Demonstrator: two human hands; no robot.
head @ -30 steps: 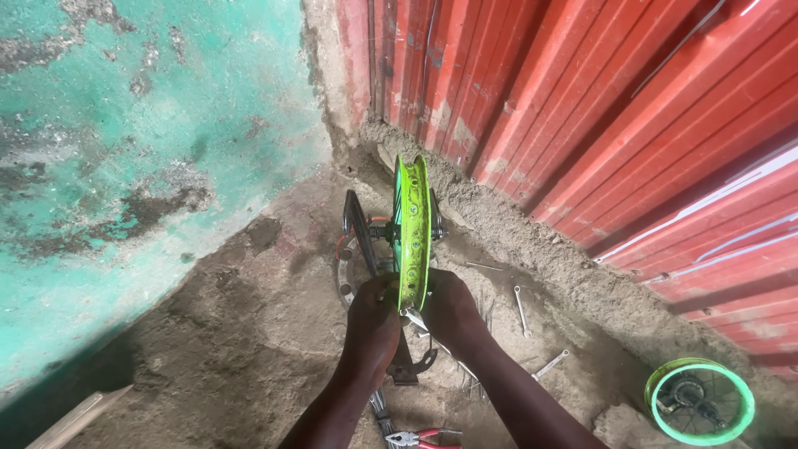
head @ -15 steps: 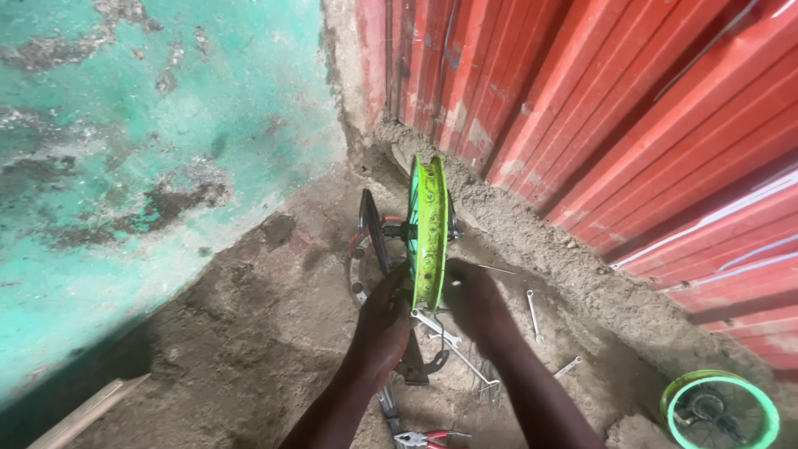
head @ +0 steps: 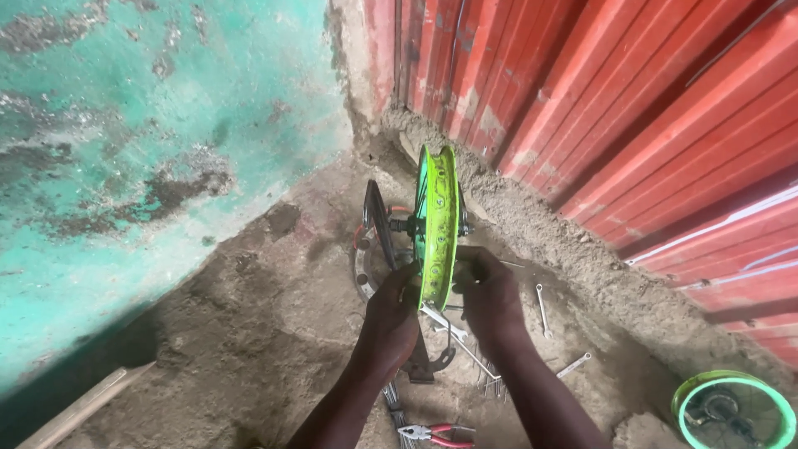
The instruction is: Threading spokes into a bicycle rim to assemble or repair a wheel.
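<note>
My left hand (head: 391, 320) gripped the near edge of the lime-green wheel rim (head: 437, 220), and my right hand (head: 490, 299) clasped its other side. The rim stood upright on its stand over the dirt floor (head: 249, 333), edge-on to me.

Two green wheel rims (head: 437, 220) (head: 733, 409); two spanners (head: 542, 304) (head: 575, 364); one pair red-handled pliers (head: 436, 433); two hands (head: 391, 320) (head: 490, 299).

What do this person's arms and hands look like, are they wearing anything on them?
Both the left hand and the right hand are bare: no gloves, and no rings or watch that I can make out. The forearms are bare too, with no sleeves showing up to the picture's bottom edge.
</note>
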